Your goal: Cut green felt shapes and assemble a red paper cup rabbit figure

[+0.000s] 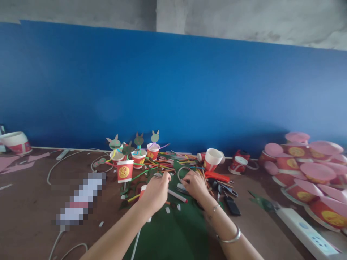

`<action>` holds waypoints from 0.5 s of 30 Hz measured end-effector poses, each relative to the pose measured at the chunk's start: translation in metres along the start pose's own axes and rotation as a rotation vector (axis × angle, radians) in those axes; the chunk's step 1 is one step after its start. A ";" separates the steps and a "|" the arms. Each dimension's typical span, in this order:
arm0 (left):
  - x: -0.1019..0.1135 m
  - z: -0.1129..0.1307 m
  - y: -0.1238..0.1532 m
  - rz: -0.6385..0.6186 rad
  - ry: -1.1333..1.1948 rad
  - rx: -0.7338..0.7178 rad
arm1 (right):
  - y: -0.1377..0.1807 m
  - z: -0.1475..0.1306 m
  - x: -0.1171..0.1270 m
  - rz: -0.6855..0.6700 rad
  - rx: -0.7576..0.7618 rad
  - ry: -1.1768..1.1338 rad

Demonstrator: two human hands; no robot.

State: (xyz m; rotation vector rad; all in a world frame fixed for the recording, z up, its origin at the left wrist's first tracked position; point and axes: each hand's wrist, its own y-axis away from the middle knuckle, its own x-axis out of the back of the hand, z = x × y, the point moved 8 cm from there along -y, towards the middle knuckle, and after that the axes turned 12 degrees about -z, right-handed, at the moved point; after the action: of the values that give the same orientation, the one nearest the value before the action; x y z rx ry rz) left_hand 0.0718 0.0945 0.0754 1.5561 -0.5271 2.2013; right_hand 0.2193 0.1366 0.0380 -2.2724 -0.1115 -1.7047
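My left hand hovers over the brown table, fingers curled and pinched on something small I cannot make out, just above a red paper cup lying on its side. My right hand rests fingers-down on a dark green felt sheet, its fingertips closed on a small dark thing. A white stick lies between the two hands. A thin wire ring sits just beyond the right hand. Behind them lies a heap of coloured sticks.
Red cups with green rabbit cut-outs stand behind the sticks. A red glue gun, scissors, a white power strip and a stack of pink-lidded red cups lie right. White cables run left; a blue wall backs the table.
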 end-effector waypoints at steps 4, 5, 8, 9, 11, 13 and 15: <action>0.001 0.001 0.000 0.006 0.022 -0.007 | 0.000 0.008 -0.005 -0.013 -0.041 -0.053; 0.001 0.002 0.000 0.008 0.019 -0.012 | 0.000 0.007 -0.003 0.004 -0.045 -0.057; 0.002 0.002 0.002 0.043 0.034 -0.022 | 0.004 -0.006 0.011 0.105 0.005 -0.084; 0.004 0.002 0.003 0.067 0.049 -0.023 | 0.005 -0.014 0.015 0.139 0.041 -0.112; 0.008 0.001 0.005 0.131 0.077 -0.018 | 0.009 -0.029 0.021 0.174 0.135 -0.207; 0.012 0.000 0.006 0.196 0.097 -0.010 | 0.012 -0.042 0.021 0.166 0.194 -0.304; 0.015 -0.001 0.008 0.246 0.106 -0.013 | 0.015 -0.050 0.016 0.131 0.198 -0.387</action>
State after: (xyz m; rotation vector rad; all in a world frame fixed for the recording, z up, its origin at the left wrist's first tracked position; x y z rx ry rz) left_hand 0.0629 0.0899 0.0890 1.4238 -0.7320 2.4398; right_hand 0.1810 0.1062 0.0636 -2.3689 -0.1983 -1.1215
